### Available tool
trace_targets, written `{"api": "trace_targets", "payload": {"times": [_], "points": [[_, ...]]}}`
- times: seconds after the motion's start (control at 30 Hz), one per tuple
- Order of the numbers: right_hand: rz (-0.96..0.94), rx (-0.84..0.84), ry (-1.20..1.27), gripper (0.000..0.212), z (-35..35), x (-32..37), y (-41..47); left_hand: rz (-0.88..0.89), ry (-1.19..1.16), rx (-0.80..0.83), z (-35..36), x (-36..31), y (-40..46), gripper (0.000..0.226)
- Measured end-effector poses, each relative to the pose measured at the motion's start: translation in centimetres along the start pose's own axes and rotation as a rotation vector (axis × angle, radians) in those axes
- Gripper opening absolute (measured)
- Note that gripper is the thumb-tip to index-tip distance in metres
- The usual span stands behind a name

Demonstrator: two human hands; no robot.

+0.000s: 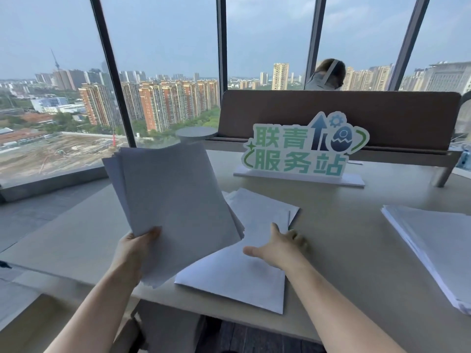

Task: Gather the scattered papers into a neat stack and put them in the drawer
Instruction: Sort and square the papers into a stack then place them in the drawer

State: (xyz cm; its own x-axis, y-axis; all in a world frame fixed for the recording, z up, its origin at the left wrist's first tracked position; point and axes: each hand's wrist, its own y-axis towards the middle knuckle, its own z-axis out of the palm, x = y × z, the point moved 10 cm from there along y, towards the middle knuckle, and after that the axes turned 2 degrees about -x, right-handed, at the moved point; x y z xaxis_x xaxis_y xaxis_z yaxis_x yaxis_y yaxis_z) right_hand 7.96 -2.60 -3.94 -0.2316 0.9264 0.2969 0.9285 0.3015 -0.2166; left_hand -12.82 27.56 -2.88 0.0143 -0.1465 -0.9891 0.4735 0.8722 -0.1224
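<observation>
White, limp and light, the gathered sheets (175, 197) sagged where our left hand (135, 250) pinched their lower edge, while our open right hand (277, 247) pressed flat on loose papers (237, 273) lying on the desk (356, 250).

Pale beige desk (344, 225). Loose white sheets (244, 266) lying flat near the front edge, a thick paper pile (433, 245) at the right, a green-lettered sign (303, 149) on its white base toward the back, before a brown divider (356, 110).
</observation>
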Motion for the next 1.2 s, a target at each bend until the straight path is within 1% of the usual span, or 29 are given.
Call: {"api": "trace_targets", "payload": {"times": [0.07, 0.17, 0.37, 0.43, 0.53, 0.6, 0.67, 0.73, 0.8, 0.87, 0.97, 1.03, 1.1, 1.13, 1.2], "points": [[-0.003, 0.008, -0.012, 0.123, 0.6, 0.9, 0.4, -0.001, -0.002, -0.004, -0.4, 0.2, 0.3, 0.009], [-0.046, 0.025, 0.000, 0.124, 0.7, 2.2, 1.4, -0.004, -0.023, -0.002, -0.9, 0.4, 0.5, 0.006], [-0.213, 0.127, 0.077, 0.116, -0.2, 3.4, 3.4, -0.011, -0.040, -0.011, -2.0, 0.5, 0.7, 0.006], [-0.218, 0.170, 0.119, 0.117, -0.5, 3.0, 4.2, -0.020, -0.049, -0.012, -2.3, 0.6, 0.7, 0.006], [-0.149, 0.189, 0.078, 0.120, -1.4, 2.3, 5.5, -0.020, -0.067, -0.018, -2.4, 0.6, 0.6, 0.006], [-0.082, 0.185, 0.095, 0.117, -1.4, 2.0, 6.1, -0.021, -0.082, -0.014, -2.0, 0.6, 0.7, 0.006], [-0.016, 0.101, 0.112, 0.114, -1.6, 2.0, 6.4, -0.023, -0.086, -0.010, -1.7, 0.7, 0.9, 0.006], [0.035, -0.021, 0.025, 0.117, -2.0, 2.3, 6.2, -0.023, -0.073, -0.017, -1.6, 0.8, 1.1, 0.006], [0.077, -0.071, -0.060, 0.117, -2.2, 2.8, 5.8, -0.029, -0.072, -0.006, -1.3, 0.9, 1.3, 0.006], [0.117, -0.067, -0.081, 0.117, -2.5, 3.4, 6.1, -0.026, -0.072, -0.003, -1.0, 0.8, 1.4, 0.006], [0.211, -0.020, -0.021, 0.114, -2.6, 3.5, 7.3, -0.014, -0.065, -0.008, -0.7, 0.8, 1.4, 0.008], [0.243, -0.006, 0.015, 0.106, -2.3, 3.1, 8.1, -0.014, -0.063, -0.003, -0.6, 0.9, 1.5, 0.006], [0.239, -0.007, 0.038, 0.088, -2.2, 2.7, 8.7, -0.015, -0.052, 0.002, -0.6, 1.0, 1.6, 0.004], [0.231, -0.014, 0.054, 0.073, -2.3, 2.5, 8.8, -0.015, -0.052, 0.003, -0.7, 1.1, 1.6, 0.004], [0.208, -0.033, 0.110, 0.037, -2.7, 2.1, 9.0, -0.008, -0.048, 0.000, -0.5, 1.1, 1.4, 0.005]]}}
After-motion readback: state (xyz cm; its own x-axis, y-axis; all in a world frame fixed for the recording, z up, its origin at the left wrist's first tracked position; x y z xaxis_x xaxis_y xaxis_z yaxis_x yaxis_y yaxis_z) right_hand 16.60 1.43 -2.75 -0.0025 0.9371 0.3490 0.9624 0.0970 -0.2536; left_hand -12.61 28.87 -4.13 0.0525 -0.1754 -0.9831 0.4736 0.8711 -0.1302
